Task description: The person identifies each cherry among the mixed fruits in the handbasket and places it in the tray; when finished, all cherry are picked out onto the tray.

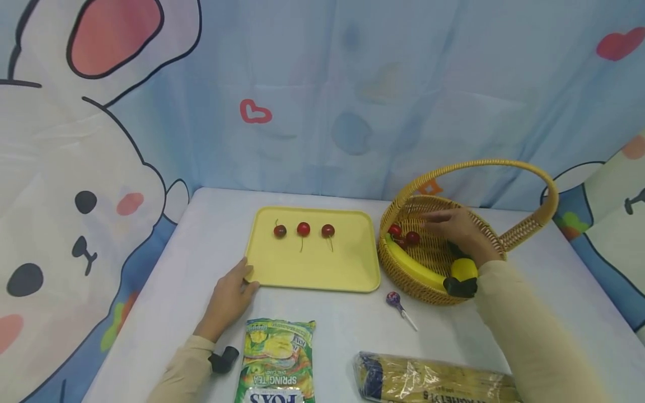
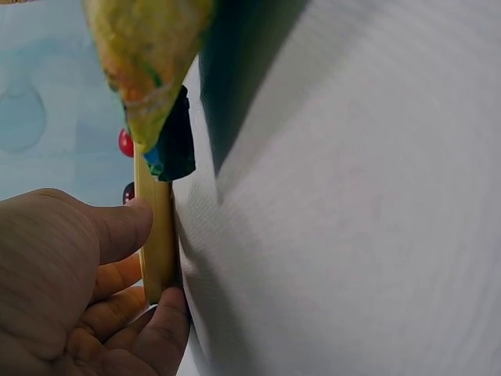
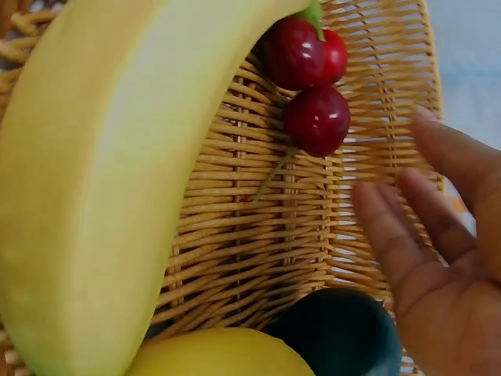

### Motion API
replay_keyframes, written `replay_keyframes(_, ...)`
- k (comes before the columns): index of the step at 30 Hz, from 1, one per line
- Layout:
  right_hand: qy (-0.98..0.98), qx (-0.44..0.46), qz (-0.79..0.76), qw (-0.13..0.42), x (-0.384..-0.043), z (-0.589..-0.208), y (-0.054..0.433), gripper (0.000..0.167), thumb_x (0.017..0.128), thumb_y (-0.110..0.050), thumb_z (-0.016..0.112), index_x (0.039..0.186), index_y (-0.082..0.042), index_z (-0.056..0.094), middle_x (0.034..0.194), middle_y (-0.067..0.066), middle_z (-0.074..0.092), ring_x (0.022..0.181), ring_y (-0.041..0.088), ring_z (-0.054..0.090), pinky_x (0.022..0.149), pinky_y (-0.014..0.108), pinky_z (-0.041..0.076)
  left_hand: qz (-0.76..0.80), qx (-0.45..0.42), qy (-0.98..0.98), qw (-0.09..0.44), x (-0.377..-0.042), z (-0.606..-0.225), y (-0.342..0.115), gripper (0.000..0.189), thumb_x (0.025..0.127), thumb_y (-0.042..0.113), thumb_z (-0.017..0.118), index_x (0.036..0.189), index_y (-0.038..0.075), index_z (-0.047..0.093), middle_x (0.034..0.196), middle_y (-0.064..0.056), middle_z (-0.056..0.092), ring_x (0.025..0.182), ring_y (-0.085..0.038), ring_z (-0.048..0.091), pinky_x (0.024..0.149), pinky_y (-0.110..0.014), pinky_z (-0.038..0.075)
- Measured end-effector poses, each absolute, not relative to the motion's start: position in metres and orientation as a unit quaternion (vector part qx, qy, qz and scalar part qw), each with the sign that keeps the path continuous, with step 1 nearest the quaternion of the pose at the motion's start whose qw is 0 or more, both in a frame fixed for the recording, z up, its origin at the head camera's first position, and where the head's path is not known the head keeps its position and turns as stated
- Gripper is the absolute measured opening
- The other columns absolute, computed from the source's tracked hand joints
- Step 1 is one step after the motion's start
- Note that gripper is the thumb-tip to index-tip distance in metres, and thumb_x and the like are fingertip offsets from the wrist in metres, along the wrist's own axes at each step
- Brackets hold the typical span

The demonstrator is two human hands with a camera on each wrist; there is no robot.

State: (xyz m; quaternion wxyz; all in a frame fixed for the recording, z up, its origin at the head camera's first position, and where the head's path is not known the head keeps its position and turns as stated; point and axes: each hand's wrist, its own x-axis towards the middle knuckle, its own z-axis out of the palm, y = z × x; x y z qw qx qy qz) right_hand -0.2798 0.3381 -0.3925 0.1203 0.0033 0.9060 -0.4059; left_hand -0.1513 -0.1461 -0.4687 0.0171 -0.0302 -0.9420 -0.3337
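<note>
My left hand (image 1: 229, 299) holds the near left corner of a yellow tray (image 1: 312, 274), its thumb at the rim and fingers around the edge in the left wrist view. Three cherries (image 1: 303, 229) with stems lie in a row on the tray. On the right, my right hand (image 1: 456, 226) reaches into a wicker basket (image 1: 403, 280) with fingers extended and nothing between them. Close to these fingers are several cherries (image 3: 317, 121). Alongside lie a banana (image 3: 102, 180), a yellow fruit (image 3: 223, 356) and a dark green rounded thing (image 3: 340, 333), partly hidden.
A lollipop (image 1: 395, 300) lies between tray and basket. Nearer me are a green candy bag (image 1: 277, 358) and a clear-wrapped spaghetti pack (image 1: 433, 380). The basket's tall handle (image 1: 484, 163) arches over my right hand. A printed curtain (image 1: 312, 140) hangs behind the table.
</note>
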Motion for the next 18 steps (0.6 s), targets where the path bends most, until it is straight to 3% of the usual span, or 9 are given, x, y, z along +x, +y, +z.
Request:
replay_keyframes(6, 0.916, 0.001, -0.379, 0.136, -0.282, -0.402, 0.336, 0.058, 0.093, -0.032, 0.071, 0.138, 0.001, 0.056, 0.139, 0.028, 0.055, 0.128, 0.043, 0.051, 0.107, 0.058, 0.044, -0.336, -0.030, -0.941, 0.025, -0.150, -0.467, -0.147, 0.047, 0.094, 0.014, 0.067, 0.134, -0.009, 0.054, 0.152, -0.026, 0.040, 0.136, -0.042, 0.045, 0.112, -0.054, 0.041)
replay_keyframes(13, 0.922, -0.015, -0.359, 0.142, -0.284, -0.408, 0.323, 0.053, 0.089, -0.029, 0.076, 0.130, 0.001, 0.063, 0.128, 0.023, 0.065, 0.117, 0.034, 0.061, 0.095, 0.043, 0.055, -0.340, -0.029, -0.940, 0.014, -0.150, -0.465, -0.146, 0.048, 0.095, 0.014, 0.066, 0.135, -0.009, 0.053, 0.153, -0.026, 0.039, 0.137, -0.042, 0.045, 0.113, -0.053, 0.040)
replay_keyframes(18, 0.928, -0.021, -0.338, 0.153, -0.285, -0.408, 0.318, 0.044, 0.090, -0.021, 0.074, 0.128, 0.000, 0.065, 0.125, 0.022, 0.067, 0.111, 0.028, 0.063, 0.087, 0.033, 0.055, -0.336, -0.033, -0.941, 0.016, -0.150, -0.465, -0.145, 0.048, 0.095, 0.014, 0.066, 0.134, -0.009, 0.054, 0.152, -0.026, 0.040, 0.137, -0.042, 0.045, 0.113, -0.053, 0.040)
